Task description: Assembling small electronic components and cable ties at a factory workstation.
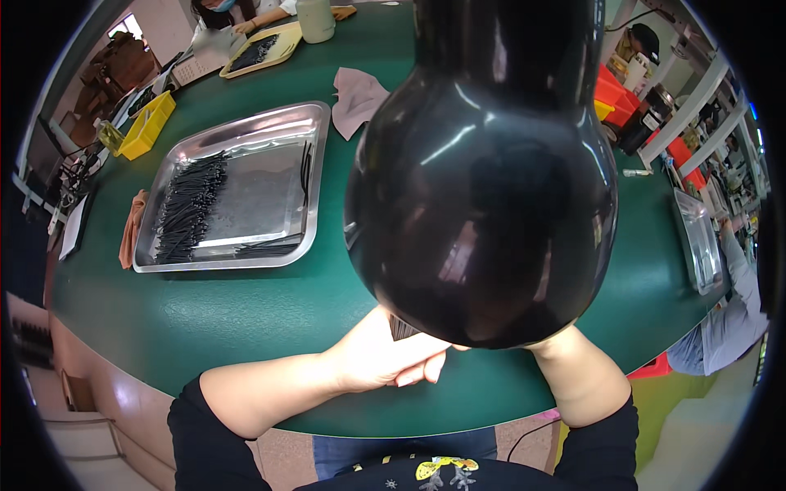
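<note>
My left hand is closed, its fingers curled around a bundle of thin black strips whose ends show above the thumb. A large glossy black lamp shade hangs in front and hides part of that hand. Only the wrist side of my right hand shows below the shade; its fingers are out of sight behind it. Left of the lamp, a shallow metal tray holds a thick row of thin black strips, with a few loose ones along its right and near sides.
Around the tray on the green table are a brown cloth, a greyish-pink cloth and a yellow bin. Across the table a person sits by a cream tray of black pieces. Another metal tray stands at the right edge.
</note>
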Available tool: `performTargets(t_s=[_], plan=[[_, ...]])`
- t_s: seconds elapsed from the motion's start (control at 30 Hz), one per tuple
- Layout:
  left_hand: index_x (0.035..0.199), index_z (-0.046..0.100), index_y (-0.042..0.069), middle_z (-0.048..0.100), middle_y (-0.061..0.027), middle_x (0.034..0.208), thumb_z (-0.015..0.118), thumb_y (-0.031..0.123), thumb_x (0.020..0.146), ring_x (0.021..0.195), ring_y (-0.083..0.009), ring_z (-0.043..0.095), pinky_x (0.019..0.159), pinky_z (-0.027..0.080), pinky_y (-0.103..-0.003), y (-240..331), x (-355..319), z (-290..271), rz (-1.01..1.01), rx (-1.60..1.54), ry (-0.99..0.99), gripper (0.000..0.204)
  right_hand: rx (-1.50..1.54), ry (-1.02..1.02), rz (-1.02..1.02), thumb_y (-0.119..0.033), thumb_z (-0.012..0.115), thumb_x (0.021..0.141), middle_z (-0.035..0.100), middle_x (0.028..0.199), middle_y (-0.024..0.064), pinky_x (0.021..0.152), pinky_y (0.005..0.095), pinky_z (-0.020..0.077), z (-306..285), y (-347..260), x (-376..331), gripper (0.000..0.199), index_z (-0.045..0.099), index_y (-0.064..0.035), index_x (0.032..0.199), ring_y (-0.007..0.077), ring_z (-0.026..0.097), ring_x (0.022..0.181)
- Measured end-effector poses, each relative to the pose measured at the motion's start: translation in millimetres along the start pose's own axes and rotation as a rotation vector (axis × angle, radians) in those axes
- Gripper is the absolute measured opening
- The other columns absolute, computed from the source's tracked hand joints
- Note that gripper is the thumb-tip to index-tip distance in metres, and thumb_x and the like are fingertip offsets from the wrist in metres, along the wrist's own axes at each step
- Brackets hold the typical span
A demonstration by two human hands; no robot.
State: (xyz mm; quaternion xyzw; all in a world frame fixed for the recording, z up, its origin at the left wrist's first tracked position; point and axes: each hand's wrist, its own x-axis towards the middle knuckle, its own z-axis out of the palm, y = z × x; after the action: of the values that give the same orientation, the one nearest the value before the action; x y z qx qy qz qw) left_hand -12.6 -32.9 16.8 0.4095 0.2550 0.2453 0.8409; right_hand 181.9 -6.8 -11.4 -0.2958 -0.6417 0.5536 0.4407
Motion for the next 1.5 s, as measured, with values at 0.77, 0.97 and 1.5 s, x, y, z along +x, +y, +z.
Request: performTargets(t_s=[0.77, 0.97, 1.5], plan=[[0.091, 0.052, -0.003, 0.05, -0.0066, 0.054, 0.045, 0.003, 0.083, 0.04, -0.0104, 0.046, 0.034, 0.033, -0.019, -1, 0, -5, 0.152, -0.136, 0.179, 0.012, 0.035, -0.11, 0.023, -0.001, 0.067, 0.068, 0.047, 0.117, 0.0111, 0.091, 0.0323, 0.0376, 3, -11, -5, 0.061, 0.038, 0.0003, 0.121, 0.0202, 0.045, 0.107], [0.088, 0.053, -0.005, 0.053, -0.01, 0.058, 0.047, -0.001, 0.079, 0.042, -0.0127, 0.049, 0.034, 0.036, -0.02, 2, -1, -6, 0.105, -0.102, 0.118, 0.01, 0.059, -0.146, 0.021, 0.0, 0.067, 0.068, 0.046, 0.118, 0.0116, 0.091, 0.0325, 0.0371, 9, -14, -2, 0.062, 0.037, 0.0006, 0.122, 0.0205, 0.045, 0.108], [0.103, 0.048, -0.007, 0.056, -0.0141, 0.068, 0.046, -0.01, 0.078, 0.046, -0.016, 0.054, 0.037, 0.042, -0.022, 3, -1, -6, 0.056, -0.053, 0.175, 0.026, 0.232, 0.003, -0.028, -0.003, 0.071, 0.064, 0.043, 0.121, 0.0127, 0.093, 0.0335, 0.0355, 16, -17, 5, 0.074, 0.031, 0.0014, 0.125, 0.021, 0.042, 0.111]])
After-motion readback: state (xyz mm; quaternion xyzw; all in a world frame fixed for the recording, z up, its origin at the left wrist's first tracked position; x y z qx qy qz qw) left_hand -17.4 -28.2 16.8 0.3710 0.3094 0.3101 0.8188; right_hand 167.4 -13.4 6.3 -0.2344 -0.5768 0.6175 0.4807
